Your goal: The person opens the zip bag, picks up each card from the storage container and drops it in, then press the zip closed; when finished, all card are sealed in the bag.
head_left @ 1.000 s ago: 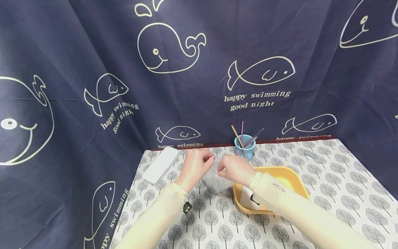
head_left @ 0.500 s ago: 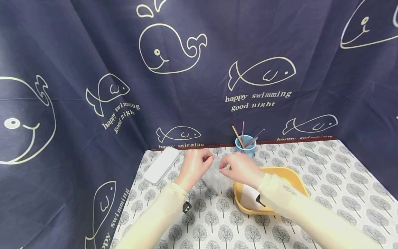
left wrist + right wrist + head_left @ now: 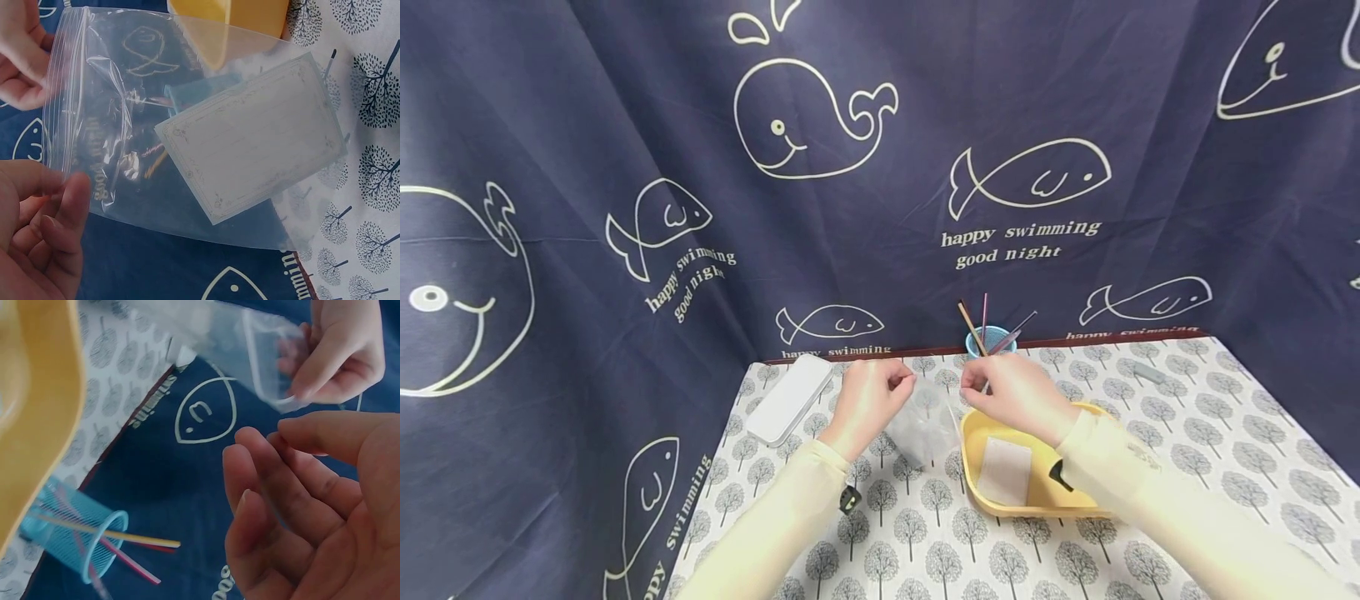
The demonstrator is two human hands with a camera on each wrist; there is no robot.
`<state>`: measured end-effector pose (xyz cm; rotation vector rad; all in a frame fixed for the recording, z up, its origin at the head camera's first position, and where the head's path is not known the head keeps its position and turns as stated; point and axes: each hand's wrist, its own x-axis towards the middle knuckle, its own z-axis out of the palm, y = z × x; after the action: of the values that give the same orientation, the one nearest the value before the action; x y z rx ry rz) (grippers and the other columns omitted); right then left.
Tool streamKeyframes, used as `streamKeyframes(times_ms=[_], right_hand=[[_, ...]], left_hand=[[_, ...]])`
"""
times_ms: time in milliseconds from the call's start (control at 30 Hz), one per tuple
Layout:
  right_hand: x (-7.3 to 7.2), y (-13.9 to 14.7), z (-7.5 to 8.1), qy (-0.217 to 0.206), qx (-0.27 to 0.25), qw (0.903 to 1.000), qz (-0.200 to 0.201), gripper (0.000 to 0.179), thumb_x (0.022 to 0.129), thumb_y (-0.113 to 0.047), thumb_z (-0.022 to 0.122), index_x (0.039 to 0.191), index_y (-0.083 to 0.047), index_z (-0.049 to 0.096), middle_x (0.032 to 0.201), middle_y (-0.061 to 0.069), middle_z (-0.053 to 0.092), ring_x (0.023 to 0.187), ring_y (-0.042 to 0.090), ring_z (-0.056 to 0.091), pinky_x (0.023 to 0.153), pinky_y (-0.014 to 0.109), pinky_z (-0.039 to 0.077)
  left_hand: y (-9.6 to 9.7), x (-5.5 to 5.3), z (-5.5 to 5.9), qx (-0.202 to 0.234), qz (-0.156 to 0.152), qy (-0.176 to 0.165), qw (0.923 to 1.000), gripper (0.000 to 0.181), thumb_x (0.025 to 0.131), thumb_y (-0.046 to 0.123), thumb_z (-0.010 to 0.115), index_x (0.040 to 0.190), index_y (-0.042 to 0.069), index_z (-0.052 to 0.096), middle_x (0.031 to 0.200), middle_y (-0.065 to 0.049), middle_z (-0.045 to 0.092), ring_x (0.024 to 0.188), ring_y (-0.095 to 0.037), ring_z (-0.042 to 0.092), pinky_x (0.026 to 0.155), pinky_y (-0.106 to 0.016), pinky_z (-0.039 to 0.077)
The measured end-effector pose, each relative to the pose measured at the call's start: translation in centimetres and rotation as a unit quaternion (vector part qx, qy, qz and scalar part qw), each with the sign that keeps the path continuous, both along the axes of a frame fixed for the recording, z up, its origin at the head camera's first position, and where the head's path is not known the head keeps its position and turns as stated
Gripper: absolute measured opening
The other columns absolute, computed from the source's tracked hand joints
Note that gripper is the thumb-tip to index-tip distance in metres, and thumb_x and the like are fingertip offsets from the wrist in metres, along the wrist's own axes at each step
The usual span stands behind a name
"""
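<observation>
A clear zip bag (image 3: 922, 429) hangs from my left hand (image 3: 871, 398), whose thumb and fingers pinch its top corner. Inside the bag, in the left wrist view, lies a pale card (image 3: 250, 137) with an ornate printed border, tilted. The zip strip runs along the bag's edge by the fingers. My right hand (image 3: 1018, 393) is to the right of the bag, over the far side of the yellow basin (image 3: 970, 483). In the right wrist view its fingers are loosely bent, with nothing between them and a gap from the bag.
A white card stack (image 3: 1004, 473) lies inside the basin. Behind it is a blue mesh cup (image 3: 992, 337) with several pencils. A white flat case (image 3: 790, 398) lies at the back left, and a small grey object (image 3: 1148, 372) at the back right. A dark curtain (image 3: 850, 250) closes off the back.
My right hand has moved right, away from the bag's top edge, uncovering more of the basin's near side and the card stack. The left hand keeps its place with the bag.
</observation>
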<state>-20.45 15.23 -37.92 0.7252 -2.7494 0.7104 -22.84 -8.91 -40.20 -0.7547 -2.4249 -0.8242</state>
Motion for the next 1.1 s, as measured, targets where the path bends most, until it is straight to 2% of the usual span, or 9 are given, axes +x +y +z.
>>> streamKeyframes(times_ms=[200, 467, 633, 767, 933, 1100], right_hand=[[-0.5, 1.7, -1.7, 0.001, 0.036, 0.9994, -0.002, 0.017, 0.082, -0.013, 0.074, 0.073, -0.025, 0.067, 0.069, -0.015, 0.061, 0.064, 0.010, 0.055, 0.063, 0.039, 0.050], [-1.0, 3.1, -4.7, -0.076, 0.079, 0.9938, -0.016, 0.011, 0.084, -0.012, 0.074, 0.077, -0.020, 0.070, 0.071, -0.010, 0.063, 0.066, 0.012, 0.056, 0.061, 0.039, 0.051], [-1.3, 3.6, -6.2, -0.100, 0.094, 0.9901, -0.027, 0.012, 0.081, -0.012, 0.075, 0.075, -0.020, 0.068, 0.071, -0.008, 0.061, 0.066, 0.013, 0.055, 0.059, 0.038, 0.049], [-1.6, 3.9, -7.2, -0.111, 0.107, 0.9878, -0.021, 0.015, 0.078, -0.010, 0.076, 0.072, -0.020, 0.066, 0.069, -0.009, 0.059, 0.067, 0.014, 0.054, 0.060, 0.038, 0.049], [-1.7, 4.2, -8.3, -0.129, 0.130, 0.9830, -0.018, 0.016, 0.078, -0.014, 0.082, 0.072, -0.019, 0.068, 0.071, -0.008, 0.062, 0.067, 0.015, 0.055, 0.064, 0.041, 0.052], [-1.4, 4.4, -9.4, -0.155, 0.147, 0.9767, -0.026, 0.027, 0.075, -0.024, 0.089, 0.070, -0.017, 0.063, 0.068, -0.006, 0.060, 0.062, 0.016, 0.053, 0.061, 0.038, 0.050]], left_hand=[[0.0, 0.1, 0.1, 0.001, -0.002, -0.002, 1.0000, 0.009, 0.087, 0.009, 0.077, 0.082, 0.016, 0.080, 0.071, 0.010, 0.072, 0.057, -0.002, 0.056, 0.059, -0.023, 0.049], [-0.1, 0.1, 0.0, 0.000, -0.001, -0.015, 0.9999, 0.010, 0.088, 0.007, 0.075, 0.084, 0.015, 0.081, 0.077, 0.008, 0.076, 0.062, -0.003, 0.062, 0.063, -0.022, 0.052], [-0.1, 0.1, 0.1, 0.000, -0.002, -0.009, 1.0000, 0.010, 0.087, 0.007, 0.075, 0.084, 0.014, 0.081, 0.077, 0.007, 0.076, 0.061, -0.003, 0.062, 0.061, -0.021, 0.051], [-0.1, 0.1, 0.1, 0.000, -0.002, -0.008, 1.0000, 0.010, 0.087, 0.007, 0.076, 0.084, 0.015, 0.081, 0.077, 0.007, 0.076, 0.061, -0.002, 0.061, 0.061, -0.021, 0.051], [-0.1, 0.1, 0.0, -0.002, -0.001, -0.009, 1.0000, 0.010, 0.088, 0.007, 0.076, 0.084, 0.015, 0.081, 0.078, 0.007, 0.076, 0.060, -0.002, 0.060, 0.061, -0.021, 0.051], [-0.1, 0.0, -0.1, -0.001, -0.006, -0.009, 0.9999, 0.010, 0.088, 0.007, 0.075, 0.084, 0.014, 0.081, 0.078, 0.007, 0.076, 0.060, -0.002, 0.060, 0.060, -0.021, 0.051]])
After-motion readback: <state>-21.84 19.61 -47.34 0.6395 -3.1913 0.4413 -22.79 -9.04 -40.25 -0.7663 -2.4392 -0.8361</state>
